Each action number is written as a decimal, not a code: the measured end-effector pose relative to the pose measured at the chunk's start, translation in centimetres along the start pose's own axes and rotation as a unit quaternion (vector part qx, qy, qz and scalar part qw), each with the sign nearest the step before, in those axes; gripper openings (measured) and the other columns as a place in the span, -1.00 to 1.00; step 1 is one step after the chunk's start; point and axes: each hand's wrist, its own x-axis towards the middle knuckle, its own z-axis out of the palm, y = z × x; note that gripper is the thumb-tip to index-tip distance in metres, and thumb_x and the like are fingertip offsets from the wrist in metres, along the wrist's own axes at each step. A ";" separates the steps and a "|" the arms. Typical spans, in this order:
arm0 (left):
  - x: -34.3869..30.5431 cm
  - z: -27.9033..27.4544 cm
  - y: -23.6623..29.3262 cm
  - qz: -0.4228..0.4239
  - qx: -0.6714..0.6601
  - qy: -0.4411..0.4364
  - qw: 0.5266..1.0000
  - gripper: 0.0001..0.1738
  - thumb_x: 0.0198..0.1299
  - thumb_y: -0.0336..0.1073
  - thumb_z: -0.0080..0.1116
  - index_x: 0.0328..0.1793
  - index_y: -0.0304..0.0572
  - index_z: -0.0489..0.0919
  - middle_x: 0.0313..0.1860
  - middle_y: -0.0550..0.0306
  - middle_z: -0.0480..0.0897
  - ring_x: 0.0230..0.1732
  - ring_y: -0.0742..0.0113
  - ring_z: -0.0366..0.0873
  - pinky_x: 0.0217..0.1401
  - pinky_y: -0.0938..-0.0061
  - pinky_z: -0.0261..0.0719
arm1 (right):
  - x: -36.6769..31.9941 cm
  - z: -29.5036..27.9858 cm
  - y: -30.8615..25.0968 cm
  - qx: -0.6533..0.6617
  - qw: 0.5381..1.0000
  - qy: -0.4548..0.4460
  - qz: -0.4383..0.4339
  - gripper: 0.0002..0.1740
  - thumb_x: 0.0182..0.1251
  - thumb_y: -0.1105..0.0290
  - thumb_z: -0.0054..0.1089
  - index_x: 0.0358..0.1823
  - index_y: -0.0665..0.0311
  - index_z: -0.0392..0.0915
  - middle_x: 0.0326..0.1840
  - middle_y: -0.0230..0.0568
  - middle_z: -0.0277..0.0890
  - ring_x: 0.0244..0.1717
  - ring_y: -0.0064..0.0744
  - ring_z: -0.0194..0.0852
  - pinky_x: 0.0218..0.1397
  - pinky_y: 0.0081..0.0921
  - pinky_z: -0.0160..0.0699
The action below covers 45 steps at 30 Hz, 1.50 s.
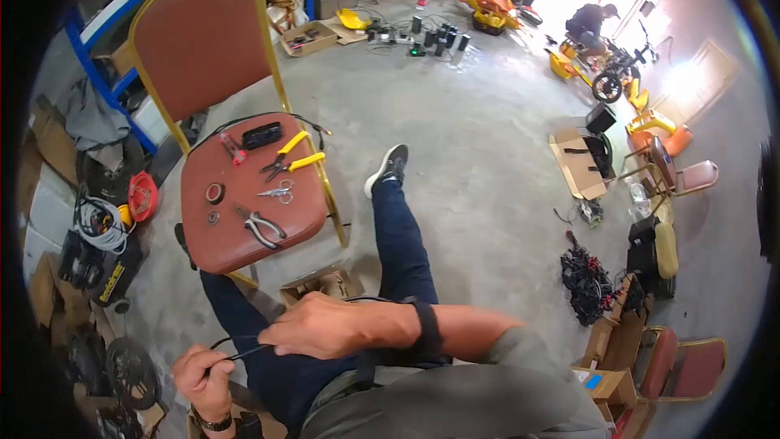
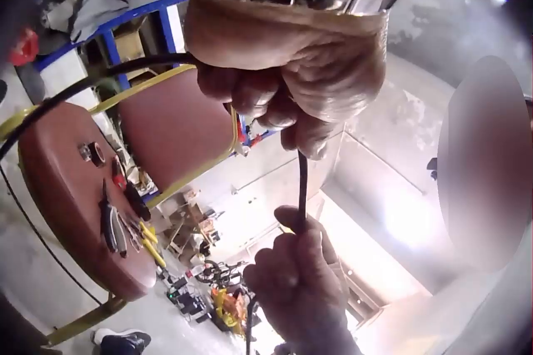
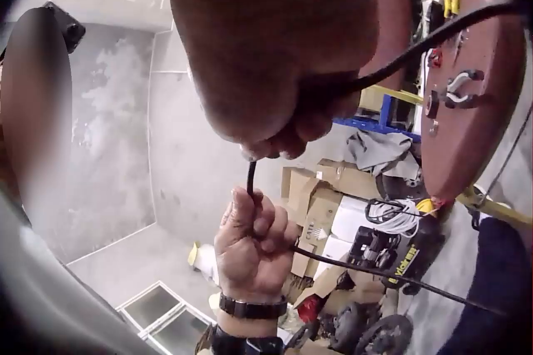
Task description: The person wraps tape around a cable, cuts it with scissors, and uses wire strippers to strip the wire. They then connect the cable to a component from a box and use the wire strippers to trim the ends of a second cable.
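Observation:
A black cable runs through both hands, with a short stretch held between them. My left hand grips it at the lower left of the head view, fingers curled round it. My right hand pinches the cable a little to the right, above my lap. In the right wrist view, thick cable loops out past the right hand toward the chair. Ahead, the red-brown chair seat carries yellow-handled pliers, scissors, grey-handled pliers, a tape roll and a black case.
An open cardboard box stands on the floor between my legs. Blue shelving is at the left, above a red helmet-like object. Several black devices lie farther off. A person crouches by a small bike at the back right.

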 end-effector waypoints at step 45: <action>-6.5 8.7 -11.0 -0.345 -0.264 -0.097 0.895 -0.89 0.31 -0.37 0.33 -0.17 -0.28 0.68 -0.33 0.37 0.66 -0.28 0.61 0.50 -0.17 0.58 0.50 | -1.2 -3.9 -3.2 0.457 0.856 0.234 0.059 -0.53 0.58 0.15 0.01 0.03 0.56 0.53 -0.64 -0.44 0.25 -0.63 -0.67 0.09 -0.53 -0.57 -0.01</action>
